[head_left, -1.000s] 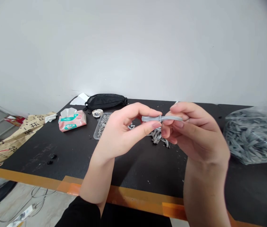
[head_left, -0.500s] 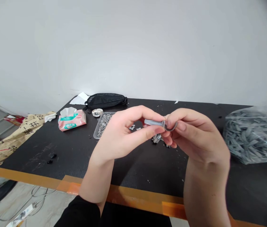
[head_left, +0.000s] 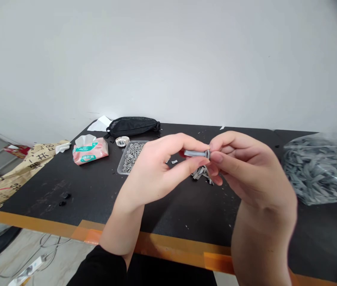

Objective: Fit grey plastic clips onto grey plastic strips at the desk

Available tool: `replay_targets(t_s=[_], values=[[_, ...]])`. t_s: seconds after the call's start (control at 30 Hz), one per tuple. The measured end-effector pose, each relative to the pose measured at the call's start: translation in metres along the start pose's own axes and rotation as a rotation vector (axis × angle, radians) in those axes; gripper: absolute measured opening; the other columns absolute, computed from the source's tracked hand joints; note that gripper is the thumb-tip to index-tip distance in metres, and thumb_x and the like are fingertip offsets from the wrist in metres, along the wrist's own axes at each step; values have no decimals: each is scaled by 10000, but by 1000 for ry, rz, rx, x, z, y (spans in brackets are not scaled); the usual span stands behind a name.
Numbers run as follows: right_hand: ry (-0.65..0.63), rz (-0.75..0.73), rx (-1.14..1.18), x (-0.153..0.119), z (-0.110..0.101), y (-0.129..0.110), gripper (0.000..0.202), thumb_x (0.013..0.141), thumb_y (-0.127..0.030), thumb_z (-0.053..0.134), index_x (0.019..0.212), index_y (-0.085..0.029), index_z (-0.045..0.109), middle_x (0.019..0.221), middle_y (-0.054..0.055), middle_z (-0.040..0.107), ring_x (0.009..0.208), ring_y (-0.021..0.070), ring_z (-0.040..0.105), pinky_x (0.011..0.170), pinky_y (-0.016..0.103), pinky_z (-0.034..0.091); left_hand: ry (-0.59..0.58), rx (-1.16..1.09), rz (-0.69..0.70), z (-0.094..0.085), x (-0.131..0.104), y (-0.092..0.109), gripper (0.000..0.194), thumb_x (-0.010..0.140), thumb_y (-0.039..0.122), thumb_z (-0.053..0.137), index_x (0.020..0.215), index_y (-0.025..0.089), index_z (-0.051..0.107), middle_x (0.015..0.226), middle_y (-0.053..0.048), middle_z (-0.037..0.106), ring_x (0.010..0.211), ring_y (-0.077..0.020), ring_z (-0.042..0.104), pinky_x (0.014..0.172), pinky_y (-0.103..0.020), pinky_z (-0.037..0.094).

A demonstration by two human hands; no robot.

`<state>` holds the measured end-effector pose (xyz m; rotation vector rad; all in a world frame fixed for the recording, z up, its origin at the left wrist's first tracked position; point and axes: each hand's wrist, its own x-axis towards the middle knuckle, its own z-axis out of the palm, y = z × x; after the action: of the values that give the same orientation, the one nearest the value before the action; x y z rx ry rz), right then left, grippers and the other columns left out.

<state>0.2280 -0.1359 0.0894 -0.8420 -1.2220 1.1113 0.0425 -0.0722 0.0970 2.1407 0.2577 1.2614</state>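
Note:
Between the thumb and forefinger of my left hand [head_left: 162, 169] is a folded grey strip [head_left: 194, 153], held level above the table. A small grey clip-like piece [head_left: 208, 154] sits at the strip's right end. My right hand [head_left: 248, 171] pinches at that same end with thumb and forefinger, touching the clip-like piece; its fingertips partly hide what they grip. Below the hands, a loose pile of grey strips [head_left: 200, 173] lies on the black table [head_left: 168, 214]. Behind my left hand, a clear plastic tray [head_left: 121, 170] holds many small grey pieces.
To the right stands a clear plastic bag [head_left: 323, 171] full of grey strips. At the left are a tissue pack [head_left: 90, 150], a white watch [head_left: 122, 142] and a black mesh pouch [head_left: 134, 126]. Orange-brown tape [head_left: 46, 226] covers the front edge.
The curved strip end that showed at my right fingertips is no longer visible. My right hand has shifted slightly right and up, its thumb and forefinger closer against the clip-like piece.

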Motion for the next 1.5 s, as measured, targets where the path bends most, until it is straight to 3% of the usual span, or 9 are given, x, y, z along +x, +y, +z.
replay_targets(t_s=[0.23, 0.67, 0.87, 1.1, 1.23, 1.33, 1.43, 1.5], values=[[-16, -6, -3, 0, -1, 1, 60, 904, -247, 789, 863, -246, 746, 660, -36, 648, 558, 79, 579, 502, 191, 484, -10, -64, -5, 0, 1, -4, 138, 971, 139, 702, 1051, 237, 756, 955, 28, 778, 854, -93, 712, 761, -211, 564], [-3, -44, -10, -3, 0, -1, 39, 923, -260, 771, 894, -236, 784, 676, -23, 687, 572, 80, 589, 514, 187, 485, -8, -160, -96, -2, 2, -9, 77, 953, 213, 738, 1023, 221, 768, 917, -17, 775, 789, -146, 709, 704, -276, 565], [2, -40, -33, -3, -3, -2, 20, 923, -244, 769, 922, -242, 788, 679, -21, 685, 588, 86, 597, 523, 187, 496, -5, -133, -71, -2, 3, -8, 75, 949, 188, 737, 1012, 218, 763, 919, -10, 775, 797, -136, 708, 723, -264, 564], [-153, -89, 51, -2, -6, 2, 83, 951, -280, 731, 901, -232, 776, 748, 1, 693, 605, 97, 612, 496, 194, 510, -45, -134, -63, -3, 2, -4, 105, 955, 134, 700, 1030, 196, 741, 976, -16, 785, 849, -135, 724, 770, -261, 583], [-68, -49, 32, -3, -3, 0, 14, 926, -244, 760, 916, -243, 770, 705, -19, 704, 573, 100, 633, 497, 202, 529, -41, -32, -26, -3, 2, -1, 120, 966, 133, 678, 1036, 211, 737, 1001, -9, 794, 889, -142, 738, 804, -260, 594], [-5, -47, -43, -3, -3, -3, 94, 891, -244, 803, 981, -256, 779, 719, -25, 725, 588, 99, 649, 532, 208, 556, 9, -7, 1, -6, 2, -1, 92, 958, 159, 699, 1023, 209, 743, 962, -2, 787, 826, -133, 720, 777, -260, 589], [8, -61, -210, -3, -3, -6, 82, 889, -250, 807, 970, -242, 800, 698, -22, 704, 608, 87, 630, 575, 197, 546, 56, 8, -17, -8, 1, -2, 94, 941, 156, 721, 1018, 204, 747, 966, 3, 780, 814, -115, 704, 791, -247, 588], [-19, -43, -198, -3, -1, -6, 31, 906, -248, 791, 935, -238, 789, 721, -19, 713, 628, 84, 636, 588, 191, 544, 52, 6, -7, -8, 1, -2, 100, 948, 151, 715, 1027, 206, 742, 967, 8, 775, 823, -104, 698, 789, -235, 587]])
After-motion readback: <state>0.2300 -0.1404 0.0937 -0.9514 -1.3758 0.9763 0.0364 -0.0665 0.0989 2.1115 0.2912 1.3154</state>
